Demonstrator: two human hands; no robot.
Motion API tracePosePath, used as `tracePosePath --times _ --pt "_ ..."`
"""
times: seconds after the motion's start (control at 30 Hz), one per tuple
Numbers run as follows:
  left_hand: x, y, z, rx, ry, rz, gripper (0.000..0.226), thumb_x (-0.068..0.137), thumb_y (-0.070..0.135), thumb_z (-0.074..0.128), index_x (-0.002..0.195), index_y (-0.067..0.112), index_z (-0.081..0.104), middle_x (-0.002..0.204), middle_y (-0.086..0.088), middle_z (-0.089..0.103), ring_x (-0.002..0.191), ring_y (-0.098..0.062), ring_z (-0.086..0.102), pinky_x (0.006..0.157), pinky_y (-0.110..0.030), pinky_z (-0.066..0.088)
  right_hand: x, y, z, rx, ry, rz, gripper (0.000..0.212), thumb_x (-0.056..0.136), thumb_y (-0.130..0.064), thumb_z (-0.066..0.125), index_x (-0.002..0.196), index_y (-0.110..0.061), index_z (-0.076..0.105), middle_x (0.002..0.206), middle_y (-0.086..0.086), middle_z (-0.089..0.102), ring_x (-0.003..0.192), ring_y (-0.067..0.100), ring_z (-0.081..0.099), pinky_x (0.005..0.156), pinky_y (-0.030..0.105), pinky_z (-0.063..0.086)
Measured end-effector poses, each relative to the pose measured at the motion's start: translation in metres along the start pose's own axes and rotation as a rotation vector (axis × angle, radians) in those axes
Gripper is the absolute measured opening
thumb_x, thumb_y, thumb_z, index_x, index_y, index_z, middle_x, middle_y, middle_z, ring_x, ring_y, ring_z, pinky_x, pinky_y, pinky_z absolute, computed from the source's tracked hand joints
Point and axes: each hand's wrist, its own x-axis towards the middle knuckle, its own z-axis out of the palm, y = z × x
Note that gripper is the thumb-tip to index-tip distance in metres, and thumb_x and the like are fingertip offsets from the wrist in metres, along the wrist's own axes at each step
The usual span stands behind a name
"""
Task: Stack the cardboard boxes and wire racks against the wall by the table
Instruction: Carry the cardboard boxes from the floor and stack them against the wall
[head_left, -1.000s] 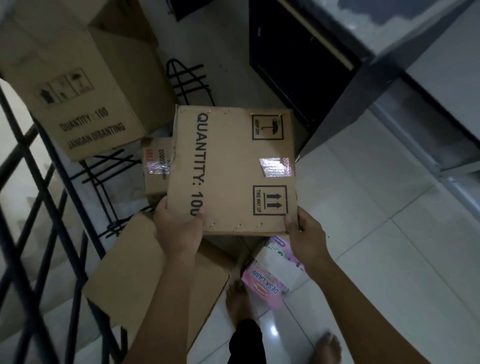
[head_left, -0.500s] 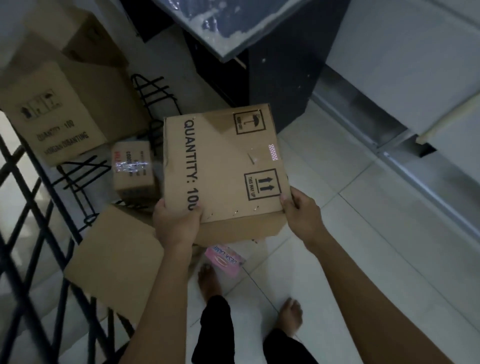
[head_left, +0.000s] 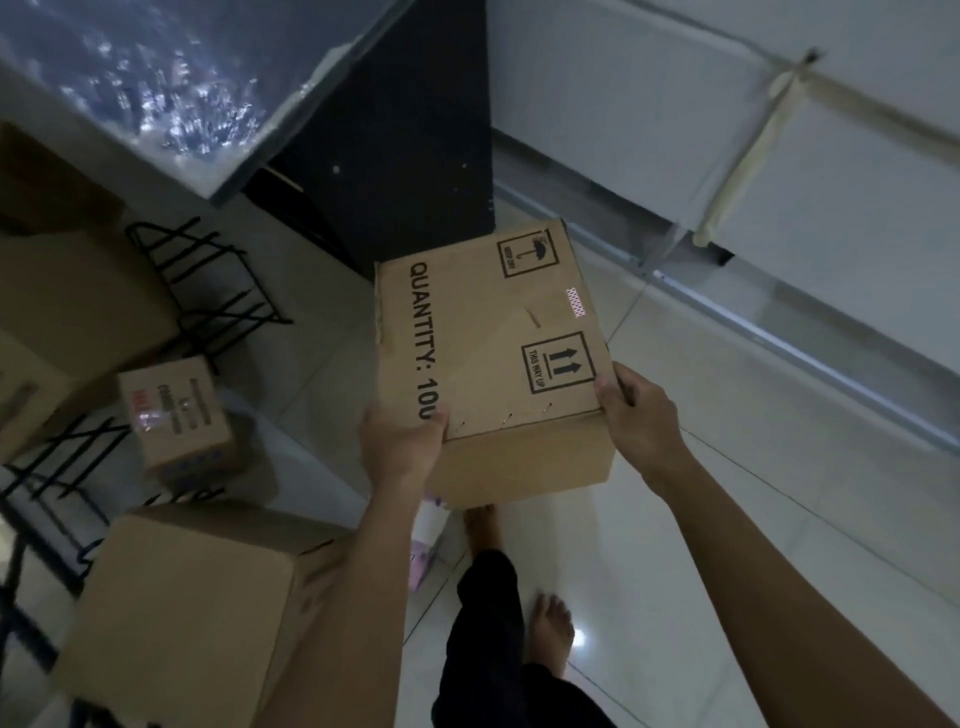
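Observation:
I carry a cardboard box (head_left: 488, 332) printed "QUANTITY: 100" in front of me, above the tiled floor. My left hand (head_left: 400, 441) grips its near left corner and my right hand (head_left: 631, 415) grips its near right corner. A small taped box (head_left: 176, 415) stands on the floor to the left. A larger plain box (head_left: 197, 608) lies at the lower left, and a big box (head_left: 67, 312) sits at the far left. Black wire racks (head_left: 208, 291) lie on the floor between these boxes.
A dark table (head_left: 395, 156) with a glossy top (head_left: 156, 88) stands ahead, close to the carried box. A white wall with a metal rail (head_left: 779, 332) runs along the right. A pink packet (head_left: 428, 545) lies by my bare feet (head_left: 550, 629).
The view has swung to the right and I have stepped forward. The carried box now sits right of centre, near the table's dark side, and the floor boxes have slid left.

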Motion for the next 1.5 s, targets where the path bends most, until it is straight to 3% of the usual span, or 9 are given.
tracePosePath --times 0.27,0.53,0.7,0.8,0.97,1.17,1.23,1.33,1.5 --pt "0.045 0.06 0.113 0.151 -0.141 0.046 0.065 0.075 0.043 0.079 0.127 0.015 0.052 0.126 -0.01 0.06 0.114 -0.036 0.059 0.098 -0.049 0.051 0.076 0.04 -0.044 -0.04 0.16 0.111 0.028 0.101 -0.028 0.042 0.118 -0.027 0.064 0.096 -0.002 0.069 0.08 0.009 0.057 0.065 0.01 0.04" --pt "0.064 0.104 0.247 0.225 -0.365 0.169 0.07 0.067 0.053 0.077 0.126 0.021 0.054 0.123 -0.003 0.062 0.111 -0.029 0.062 0.095 -0.047 0.054 0.134 0.103 -0.109 -0.097 0.328 0.193 0.032 0.103 -0.036 0.037 0.119 -0.025 0.062 0.096 -0.002 0.068 0.082 0.013 0.059 0.067 0.01 0.037" --pt "0.073 0.112 0.309 0.139 -0.474 0.182 0.097 0.05 0.068 0.081 0.135 0.033 0.05 0.127 0.004 0.057 0.113 -0.021 0.06 0.095 -0.046 0.055 0.16 0.143 -0.128 -0.053 0.425 0.24 0.031 0.102 -0.039 0.035 0.114 -0.025 0.061 0.087 -0.007 0.067 0.072 -0.002 0.057 0.057 0.006 0.037" --pt "0.074 0.126 0.321 0.165 -0.427 0.23 0.102 0.055 0.078 0.075 0.143 0.037 0.041 0.138 0.004 0.049 0.126 -0.027 0.051 0.102 -0.05 0.049 0.17 0.146 -0.133 -0.009 0.47 0.236 0.03 0.102 -0.037 0.039 0.121 -0.025 0.059 0.09 -0.013 0.064 0.075 -0.008 0.056 0.06 0.002 0.038" --pt "0.051 0.164 0.319 0.576 -0.35 0.488 0.075 0.092 0.048 0.053 0.157 0.038 0.018 0.166 0.003 0.007 0.149 -0.037 0.012 0.118 -0.063 0.014 0.173 0.128 -0.117 0.065 0.448 0.183 0.035 0.102 -0.035 0.04 0.135 -0.026 0.051 0.108 -0.014 0.063 0.087 -0.013 0.055 0.069 0.0 0.04" --pt "0.007 0.196 0.326 0.433 -0.779 0.881 0.057 0.098 0.048 0.05 0.152 0.044 0.031 0.158 0.015 0.03 0.146 -0.014 0.027 0.119 -0.049 0.028 0.189 0.092 -0.095 0.201 0.414 0.224 0.025 0.103 -0.038 0.034 0.123 -0.037 0.049 0.095 -0.021 0.059 0.085 -0.003 0.058 0.066 0.002 0.039" --pt "0.001 0.198 0.327 0.417 -0.875 0.933 0.048 0.101 0.049 0.042 0.148 0.05 0.034 0.162 0.018 0.022 0.151 -0.013 0.015 0.121 -0.054 0.019 0.198 0.08 -0.089 0.354 0.428 0.257 0.034 0.104 -0.042 0.026 0.122 -0.036 0.055 0.098 -0.018 0.062 0.093 -0.001 0.06 0.08 0.012 0.046" --pt "0.01 0.197 0.319 0.458 -0.938 0.909 0.05 0.099 0.057 0.036 0.148 0.058 0.025 0.166 0.02 0.004 0.154 -0.012 -0.007 0.12 -0.063 0.004 0.214 0.076 -0.085 0.604 0.402 0.338 0.045 0.101 -0.047 0.024 0.121 -0.037 0.063 0.114 -0.009 0.068 0.11 0.01 0.06 0.1 0.035 0.046" --pt "0.032 0.199 0.297 0.754 -0.833 1.204 0.076 0.079 0.076 0.056 0.145 0.062 0.021 0.167 0.007 -0.007 0.152 -0.033 0.008 0.112 -0.062 0.032 0.223 0.076 -0.085 0.993 0.247 0.436 0.046 0.099 -0.033 0.027 0.124 -0.018 0.063 0.118 0.004 0.066 0.106 0.016 0.059 0.076 0.027 0.049"
